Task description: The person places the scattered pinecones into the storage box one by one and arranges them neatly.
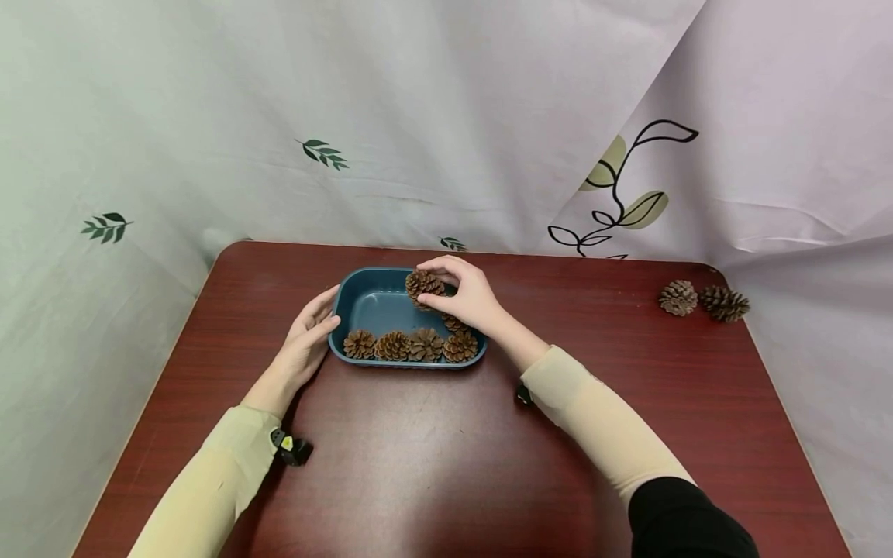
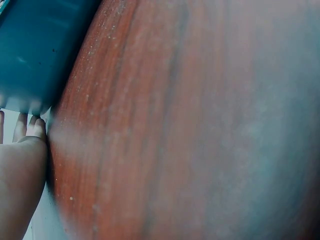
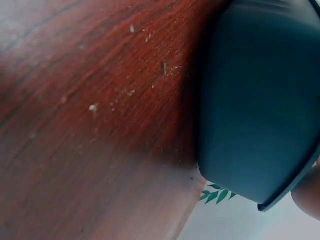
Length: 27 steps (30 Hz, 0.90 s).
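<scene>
Left hand: the left hand (image 1: 307, 337) grips the left end of the tray, thumb on the rim, fingers against the outer wall; the left wrist view also shows fingertips at that wall.
Blue tray: the tray (image 1: 384, 311) stands on the dark red wooden surface (image 1: 391, 442), left of the middle and towards the far edge; its far left part shows bare floor.
Near row: four pinecones (image 1: 425, 346) stand side by side along the near wall, from the left corner to the right one.
Held pinecone: this pinecone (image 1: 424, 287) is over the far right part of the tray; whether it touches the floor cannot be told.
Half-hidden pinecone: another pinecone (image 1: 455, 323) sits at the tray's right end, just beyond the row, partly covered.
Right hand: the right hand (image 1: 469, 296) pinches the held pinecone between thumb and fingers.
Handling: a light pinch should spare the brittle scales; moving slowly, clear of the half-hidden pinecone, should avoid snagging, and a steady left hand should keep the tray from sliding.
Far right pair: two loose pinecones (image 1: 678, 297) lie on the surface near its far right corner, well apart from the tray.
</scene>
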Motion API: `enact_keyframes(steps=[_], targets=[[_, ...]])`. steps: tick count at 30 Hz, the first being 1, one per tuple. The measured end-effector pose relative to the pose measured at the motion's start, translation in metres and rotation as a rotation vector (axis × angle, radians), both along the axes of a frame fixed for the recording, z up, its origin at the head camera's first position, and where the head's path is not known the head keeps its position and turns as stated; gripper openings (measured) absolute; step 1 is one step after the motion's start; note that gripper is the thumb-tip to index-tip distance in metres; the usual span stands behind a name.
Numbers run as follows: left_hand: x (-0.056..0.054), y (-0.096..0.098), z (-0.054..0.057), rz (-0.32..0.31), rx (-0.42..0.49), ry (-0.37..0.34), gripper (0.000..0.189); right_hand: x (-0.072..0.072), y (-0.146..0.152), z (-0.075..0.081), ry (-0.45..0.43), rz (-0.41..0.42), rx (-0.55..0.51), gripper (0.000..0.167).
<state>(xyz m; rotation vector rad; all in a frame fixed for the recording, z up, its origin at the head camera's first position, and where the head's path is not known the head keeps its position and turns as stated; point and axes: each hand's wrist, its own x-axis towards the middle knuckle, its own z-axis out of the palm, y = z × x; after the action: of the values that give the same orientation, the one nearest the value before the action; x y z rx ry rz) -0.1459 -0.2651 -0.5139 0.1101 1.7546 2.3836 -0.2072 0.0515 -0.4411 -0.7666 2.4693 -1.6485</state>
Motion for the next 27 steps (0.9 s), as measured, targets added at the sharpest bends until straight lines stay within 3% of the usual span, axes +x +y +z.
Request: enact_keyframes(steps=[5,27], targets=[[0.000,-0.001,0.000,0.000,-0.002,0.000,0.059,-0.003,-0.004,-0.003,0.025,0.029,0.048,0.043],[0.000,0.001,0.002,0.007,0.007,-0.012,0.060,-0.012,-0.009,-0.007,0.136,0.200,0.432,0.047]])
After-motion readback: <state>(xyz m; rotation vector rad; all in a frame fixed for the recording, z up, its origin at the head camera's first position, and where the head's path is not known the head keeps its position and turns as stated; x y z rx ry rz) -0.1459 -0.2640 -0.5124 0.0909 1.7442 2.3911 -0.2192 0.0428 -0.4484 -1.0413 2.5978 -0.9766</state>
